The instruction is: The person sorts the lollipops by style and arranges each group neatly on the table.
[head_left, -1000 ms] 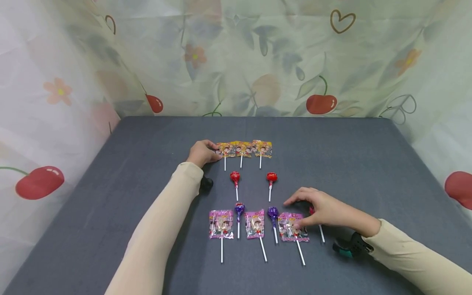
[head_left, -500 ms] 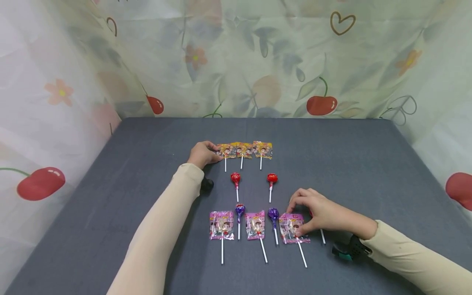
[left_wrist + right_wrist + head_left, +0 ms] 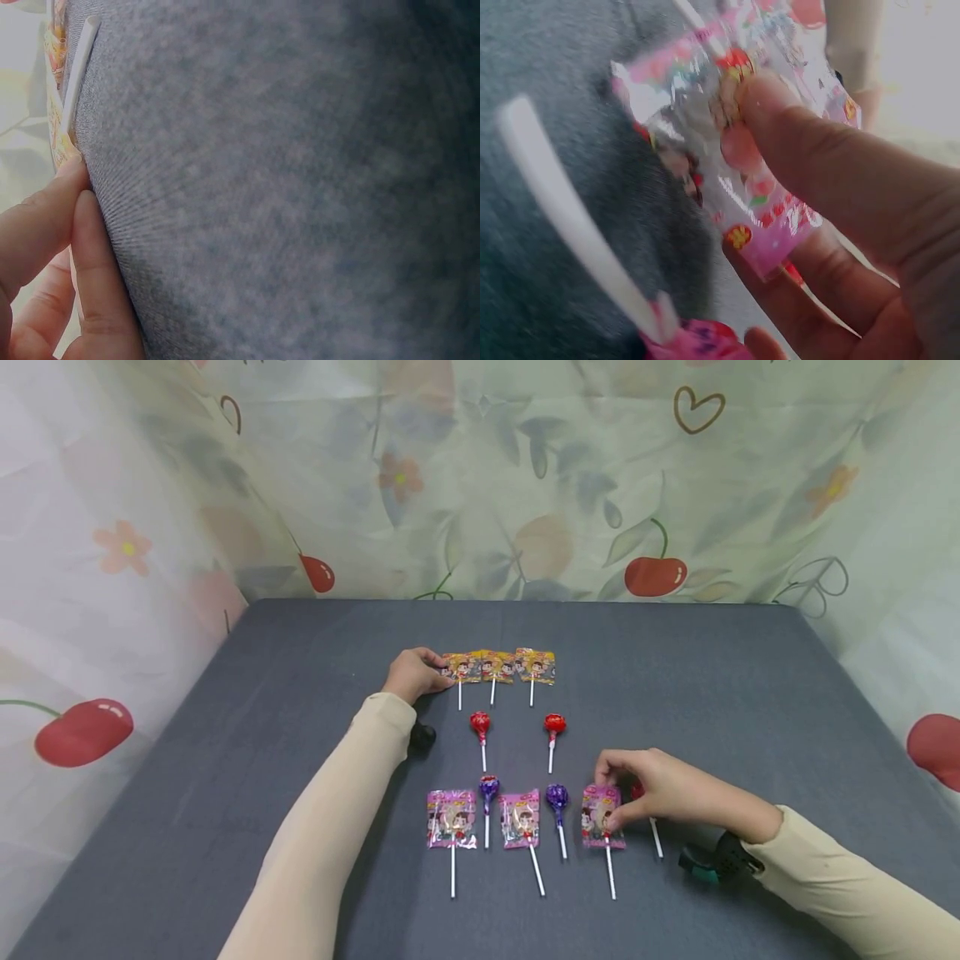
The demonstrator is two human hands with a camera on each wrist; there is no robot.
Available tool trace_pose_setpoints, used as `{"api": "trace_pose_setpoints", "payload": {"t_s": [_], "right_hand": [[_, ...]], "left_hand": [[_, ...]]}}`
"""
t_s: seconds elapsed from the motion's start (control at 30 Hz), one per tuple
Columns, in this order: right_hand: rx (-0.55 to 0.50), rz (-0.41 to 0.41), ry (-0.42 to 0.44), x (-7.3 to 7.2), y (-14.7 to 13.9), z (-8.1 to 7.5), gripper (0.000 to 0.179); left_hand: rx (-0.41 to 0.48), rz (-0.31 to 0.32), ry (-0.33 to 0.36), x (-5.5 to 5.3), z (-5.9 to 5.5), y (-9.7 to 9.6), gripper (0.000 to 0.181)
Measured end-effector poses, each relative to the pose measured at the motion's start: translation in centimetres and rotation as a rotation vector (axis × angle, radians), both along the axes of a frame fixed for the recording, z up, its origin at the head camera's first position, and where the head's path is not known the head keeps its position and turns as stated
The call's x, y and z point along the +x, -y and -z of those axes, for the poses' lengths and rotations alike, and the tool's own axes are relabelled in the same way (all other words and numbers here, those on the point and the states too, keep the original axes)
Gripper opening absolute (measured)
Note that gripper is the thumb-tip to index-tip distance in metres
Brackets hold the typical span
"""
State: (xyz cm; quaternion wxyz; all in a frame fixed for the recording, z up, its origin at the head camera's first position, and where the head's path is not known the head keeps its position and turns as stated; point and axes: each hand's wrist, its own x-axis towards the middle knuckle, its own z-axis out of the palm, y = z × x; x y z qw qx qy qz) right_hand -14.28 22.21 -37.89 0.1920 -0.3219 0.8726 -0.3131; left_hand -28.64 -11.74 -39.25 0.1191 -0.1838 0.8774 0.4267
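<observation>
My right hand pinches a pink-wrapped lollipop between thumb and fingers at the right end of the front row. The right wrist view shows the thumb pressed on its clear wrapper, with fingers behind it. A red lollipop lies partly hidden under this hand. At the back, my left hand holds the left edge of a yellow-wrapped lollipop. Thumb and fingertip meet at the wrapper's corner in the left wrist view. Its white stick points toward the front.
Two more yellow-wrapped lollipops continue the back row. Two red lollipops lie in the middle. In front are two purple lollipops and two other pink-wrapped ones. A printed curtain borders the dark table.
My right hand has closed its fingers on the pink-wrapped lollipop. That lollipop has turned more upright and shifted slightly right, away from the purple one. My left hand stays put.
</observation>
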Motion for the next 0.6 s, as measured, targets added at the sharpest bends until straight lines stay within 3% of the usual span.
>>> {"api": "trace_pose_setpoints", "payload": {"t_s": [0.23, 0.4, 0.5, 0.6], "right_hand": [[-0.079, -0.039, 0.052, -0.2, -0.2, -1.2, 0.032], [-0.155, -0.021, 0.095, -0.5, -0.1, -2.7, 0.025], [-0.185, 0.021, 0.080, -0.9, 0.0, -3.7, 0.025], [-0.206, 0.079, 0.006, -1.5, 0.1, -4.8, 0.027]], "left_hand": [[0.032, -0.026, 0.013, -0.2, 0.2, -0.1, 0.032], [0.052, -0.043, 0.012, -0.2, 0.2, -0.1, 0.031], [0.062, -0.045, 0.009, -0.2, 0.2, -0.1, 0.032], [0.073, -0.046, 0.007, -0.2, 0.2, -0.1, 0.032]]}}
